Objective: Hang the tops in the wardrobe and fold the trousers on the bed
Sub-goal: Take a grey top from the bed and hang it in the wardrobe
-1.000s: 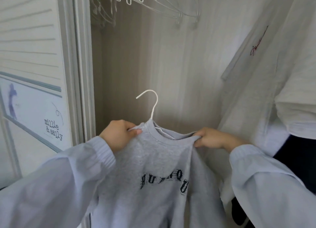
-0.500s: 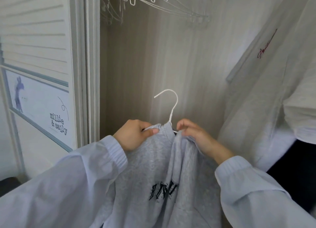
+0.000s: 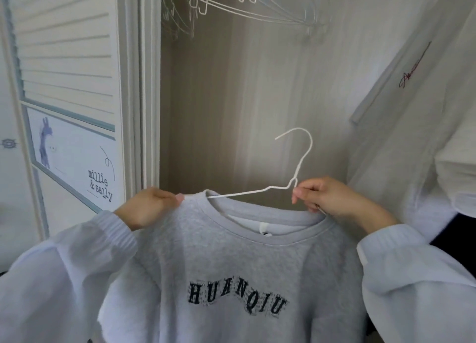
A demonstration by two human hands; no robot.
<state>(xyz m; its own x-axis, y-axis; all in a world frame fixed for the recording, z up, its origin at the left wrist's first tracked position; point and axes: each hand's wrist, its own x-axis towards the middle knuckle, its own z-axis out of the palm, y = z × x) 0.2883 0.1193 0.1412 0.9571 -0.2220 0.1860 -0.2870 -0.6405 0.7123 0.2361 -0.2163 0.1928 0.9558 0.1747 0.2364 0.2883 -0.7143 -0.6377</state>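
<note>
- While the grey sweatshirt [image 3: 231,273] is held up in front of the open wardrobe [image 3: 231,98], the white wire hanger [image 3: 296,172] sits only half in it: one arm runs into the neck opening, the hook and neck stick out above the collar.
- Left hand [image 3: 146,208], at the sweatshirt's left shoulder seam: fingers curled, thumb pressed down, pinching the fabric just beside the collar.
- Right hand [image 3: 332,201], at the sweatshirt's right collar edge: fingertips bunched, pinching the hanger's wire just under its twisted neck; the collar is bunched under the same hand, cannot tell if it is gripped too.
- Sweatshirt location: in the air, below the empty hangers [image 3: 247,5] on the rail, left of a white top [image 3: 401,98] already hung.
- Handling guess: fleece knit, soft, floppy, moderately heavy for a thin hanger; sags wherever unsupported, not slippery, not fragile. The wire is stiff but light and looks likely to tilt under uneven load.
- Where to hold: shoulder seams or ribbed collar for the cloth; the neck under the hook for the hanger. Body fabric would just stretch.
- Step judged: seating the hanger in the shoulders; hanging not yet done.
- Risk: right shoulder slips off the wire when lifted to the rail.
</note>
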